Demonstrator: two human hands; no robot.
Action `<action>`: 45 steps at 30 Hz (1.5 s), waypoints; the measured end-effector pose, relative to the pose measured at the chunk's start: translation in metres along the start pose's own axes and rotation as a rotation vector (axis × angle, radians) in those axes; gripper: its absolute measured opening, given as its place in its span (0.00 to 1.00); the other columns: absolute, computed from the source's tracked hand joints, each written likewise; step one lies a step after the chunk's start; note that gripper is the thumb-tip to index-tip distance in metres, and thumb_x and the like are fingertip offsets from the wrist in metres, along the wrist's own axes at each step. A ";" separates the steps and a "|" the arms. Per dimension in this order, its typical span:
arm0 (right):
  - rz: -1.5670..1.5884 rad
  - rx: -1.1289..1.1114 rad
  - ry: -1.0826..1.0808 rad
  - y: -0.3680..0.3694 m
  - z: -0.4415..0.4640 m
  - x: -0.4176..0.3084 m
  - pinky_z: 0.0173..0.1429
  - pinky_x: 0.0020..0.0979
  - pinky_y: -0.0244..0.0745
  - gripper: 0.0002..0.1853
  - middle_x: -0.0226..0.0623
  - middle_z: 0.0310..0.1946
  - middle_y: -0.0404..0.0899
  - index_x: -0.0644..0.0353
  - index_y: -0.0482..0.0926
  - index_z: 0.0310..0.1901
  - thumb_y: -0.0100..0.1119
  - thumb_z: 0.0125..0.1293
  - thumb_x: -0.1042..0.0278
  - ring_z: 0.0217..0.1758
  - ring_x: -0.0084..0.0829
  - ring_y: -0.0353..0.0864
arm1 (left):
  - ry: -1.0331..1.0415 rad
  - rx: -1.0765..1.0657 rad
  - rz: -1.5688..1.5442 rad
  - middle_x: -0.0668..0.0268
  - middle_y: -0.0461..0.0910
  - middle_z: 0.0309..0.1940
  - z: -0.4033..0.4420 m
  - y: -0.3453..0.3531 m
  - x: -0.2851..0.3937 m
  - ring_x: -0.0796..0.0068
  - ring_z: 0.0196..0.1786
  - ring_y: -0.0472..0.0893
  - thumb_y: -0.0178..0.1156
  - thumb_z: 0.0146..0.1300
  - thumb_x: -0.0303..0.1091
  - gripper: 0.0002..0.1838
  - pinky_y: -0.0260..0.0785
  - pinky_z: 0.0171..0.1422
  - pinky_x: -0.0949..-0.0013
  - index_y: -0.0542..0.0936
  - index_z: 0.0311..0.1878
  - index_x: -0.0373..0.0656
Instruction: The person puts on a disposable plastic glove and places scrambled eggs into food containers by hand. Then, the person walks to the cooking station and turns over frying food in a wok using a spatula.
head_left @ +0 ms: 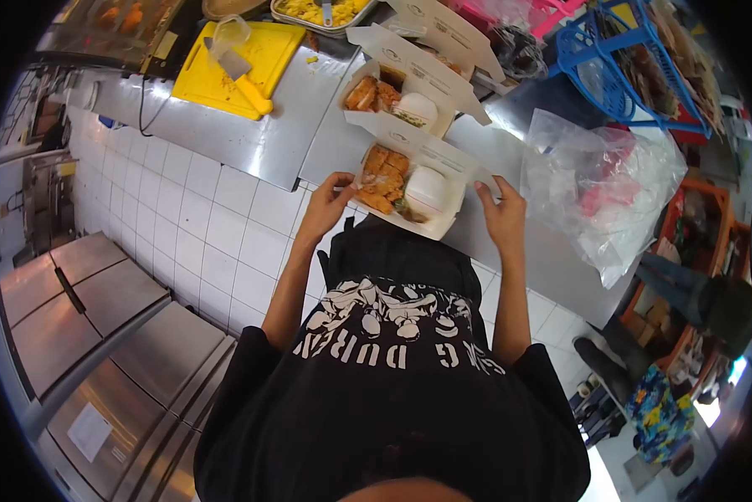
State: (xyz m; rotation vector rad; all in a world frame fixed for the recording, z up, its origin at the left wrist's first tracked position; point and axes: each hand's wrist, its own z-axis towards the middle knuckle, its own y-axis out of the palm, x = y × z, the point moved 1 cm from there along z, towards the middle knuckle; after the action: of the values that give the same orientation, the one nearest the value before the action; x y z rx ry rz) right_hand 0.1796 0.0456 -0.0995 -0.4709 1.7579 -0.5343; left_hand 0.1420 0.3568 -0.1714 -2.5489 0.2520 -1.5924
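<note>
While two hands (332,194) (505,207) flank one box (451,201) | open boxes (409,58): three | knife (250,92): one

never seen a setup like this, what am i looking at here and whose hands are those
There is no machine here: a person works bare-handed, and a camera on their head looks forward and down. The black shirt is the wearer's own. Their left hand and right hand are at either side of an open food box; whether they grip it is unclear. Inside are browned, fried-looking pieces and a white mound. The metal counter also bears more boxes, a yellow board with a knife, and a clear plastic bag.
</note>
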 end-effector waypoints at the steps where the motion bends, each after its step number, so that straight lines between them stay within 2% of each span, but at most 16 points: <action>1: -0.077 -0.015 0.031 -0.009 0.000 0.003 0.50 0.32 0.72 0.12 0.47 0.39 0.81 0.64 0.81 0.42 0.60 0.60 0.68 0.44 0.39 0.82 | -0.047 -0.060 0.009 0.62 0.79 0.38 -0.003 0.006 -0.001 0.76 0.37 0.76 0.58 0.64 0.37 0.15 0.69 0.43 0.73 0.75 0.49 0.37; 5: -0.124 0.054 -0.091 -0.041 -0.007 0.017 0.50 0.31 0.72 0.10 0.44 0.40 0.82 0.62 0.82 0.42 0.58 0.59 0.72 0.44 0.38 0.81 | -0.006 -0.178 0.040 0.60 0.79 0.40 -0.012 0.035 -0.013 0.74 0.37 0.78 0.61 0.63 0.38 0.18 0.71 0.44 0.72 0.73 0.50 0.37; 10: -0.091 -0.019 -0.189 -0.053 -0.016 -0.001 0.51 0.31 0.73 0.11 0.39 0.41 0.82 0.62 0.82 0.41 0.56 0.56 0.79 0.47 0.35 0.81 | -0.032 -0.218 0.076 0.55 0.76 0.47 -0.005 0.037 0.004 0.68 0.45 0.79 0.59 0.64 0.37 0.22 0.71 0.50 0.68 0.68 0.57 0.36; 17: 0.058 -0.126 -0.171 -0.047 -0.016 -0.001 0.50 0.27 0.71 0.11 0.40 0.38 0.82 0.66 0.81 0.39 0.54 0.54 0.84 0.42 0.31 0.80 | 0.016 -0.293 0.062 0.49 0.77 0.47 0.006 0.035 0.008 0.63 0.47 0.81 0.60 0.63 0.40 0.28 0.71 0.52 0.65 0.65 0.61 0.36; 20: 0.073 -0.073 -0.149 -0.048 -0.020 0.004 0.46 0.27 0.74 0.10 0.39 0.35 0.82 0.66 0.81 0.35 0.54 0.52 0.86 0.38 0.31 0.81 | -0.028 -0.324 0.013 0.50 0.74 0.52 0.007 0.025 0.016 0.63 0.50 0.78 0.61 0.62 0.39 0.30 0.70 0.54 0.65 0.63 0.64 0.37; 22: 0.043 -0.047 -0.129 -0.054 -0.023 0.012 0.48 0.26 0.72 0.09 0.39 0.36 0.82 0.67 0.81 0.35 0.52 0.55 0.86 0.41 0.30 0.79 | -0.071 -0.152 -0.090 0.50 0.71 0.56 0.004 0.019 0.039 0.63 0.53 0.75 0.61 0.62 0.36 0.30 0.69 0.56 0.64 0.62 0.65 0.39; 23: 0.046 -0.043 -0.126 -0.055 -0.024 0.015 0.48 0.26 0.72 0.09 0.39 0.36 0.82 0.67 0.81 0.35 0.52 0.55 0.86 0.41 0.30 0.79 | -0.071 -0.156 -0.085 0.50 0.71 0.56 0.005 0.020 0.048 0.63 0.53 0.75 0.61 0.62 0.36 0.30 0.69 0.56 0.64 0.62 0.65 0.39; 26: 0.018 0.103 -0.123 -0.065 -0.022 0.023 0.47 0.28 0.73 0.09 0.40 0.34 0.82 0.66 0.80 0.34 0.52 0.55 0.86 0.39 0.32 0.81 | 0.076 -0.063 -0.101 0.57 0.71 0.54 0.010 0.031 0.071 0.64 0.56 0.73 0.61 0.61 0.32 0.30 0.69 0.57 0.65 0.63 0.65 0.42; 28: -0.019 0.150 -0.099 -0.072 -0.018 0.026 0.50 0.29 0.72 0.09 0.40 0.35 0.82 0.66 0.80 0.35 0.51 0.57 0.85 0.41 0.34 0.81 | 0.225 -0.141 -0.014 0.60 0.71 0.55 0.015 0.044 0.086 0.66 0.56 0.74 0.60 0.61 0.29 0.27 0.69 0.56 0.65 0.65 0.63 0.42; 29: -0.006 0.143 -0.114 -0.073 -0.014 0.026 0.50 0.29 0.72 0.09 0.40 0.35 0.82 0.66 0.80 0.35 0.51 0.57 0.85 0.41 0.34 0.81 | 0.231 -0.123 -0.005 0.60 0.71 0.55 0.019 0.048 0.092 0.66 0.56 0.74 0.60 0.61 0.29 0.27 0.69 0.56 0.65 0.65 0.63 0.42; 31: -0.035 0.241 -0.077 -0.082 -0.010 0.023 0.50 0.29 0.72 0.10 0.41 0.37 0.81 0.66 0.80 0.39 0.51 0.57 0.84 0.43 0.34 0.80 | 0.239 -0.327 0.120 0.63 0.71 0.55 0.022 0.061 0.103 0.68 0.55 0.74 0.59 0.62 0.28 0.24 0.70 0.56 0.66 0.68 0.61 0.41; 34: -0.142 0.252 -0.093 -0.104 0.000 0.000 0.51 0.31 0.71 0.12 0.42 0.40 0.81 0.66 0.79 0.43 0.51 0.57 0.84 0.45 0.34 0.80 | 0.179 -0.366 0.083 0.63 0.71 0.56 0.026 0.072 0.106 0.70 0.55 0.75 0.58 0.63 0.28 0.21 0.70 0.56 0.67 0.69 0.60 0.41; 37: 0.025 0.306 -0.117 -0.114 0.016 -0.017 0.51 0.31 0.71 0.12 0.41 0.39 0.81 0.66 0.78 0.43 0.50 0.57 0.84 0.44 0.33 0.79 | 0.092 -0.314 0.048 0.62 0.71 0.57 0.026 0.064 0.110 0.70 0.53 0.75 0.58 0.63 0.29 0.21 0.70 0.55 0.67 0.70 0.60 0.40; 40: 0.273 0.216 -0.205 -0.106 0.032 -0.053 0.50 0.30 0.71 0.10 0.40 0.37 0.80 0.66 0.78 0.40 0.51 0.58 0.83 0.43 0.31 0.78 | 0.070 -0.210 0.024 0.62 0.74 0.54 0.032 0.037 0.098 0.72 0.50 0.77 0.58 0.63 0.29 0.20 0.71 0.53 0.69 0.71 0.58 0.39; 42: 0.326 0.150 -0.250 -0.088 0.035 -0.087 0.48 0.28 0.70 0.07 0.39 0.35 0.79 0.66 0.78 0.38 0.53 0.59 0.82 0.40 0.30 0.77 | 0.119 0.042 0.055 0.62 0.79 0.46 0.046 0.005 0.087 0.72 0.43 0.80 0.59 0.62 0.30 0.16 0.73 0.47 0.68 0.76 0.52 0.38; 45: 0.564 -0.236 -0.318 -0.044 0.034 -0.137 0.44 0.27 0.72 0.07 0.39 0.35 0.79 0.66 0.79 0.39 0.56 0.59 0.81 0.38 0.29 0.78 | 0.146 0.476 0.214 0.61 0.81 0.39 0.078 -0.073 0.077 0.70 0.40 0.80 0.59 0.62 0.33 0.13 0.72 0.45 0.69 0.78 0.47 0.37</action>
State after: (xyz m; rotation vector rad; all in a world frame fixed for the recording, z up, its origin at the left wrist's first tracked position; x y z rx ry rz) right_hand 0.2468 0.0844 0.0257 -0.1885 1.5557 0.1424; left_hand 0.2502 0.4139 -0.1239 -1.9852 0.1329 -1.5374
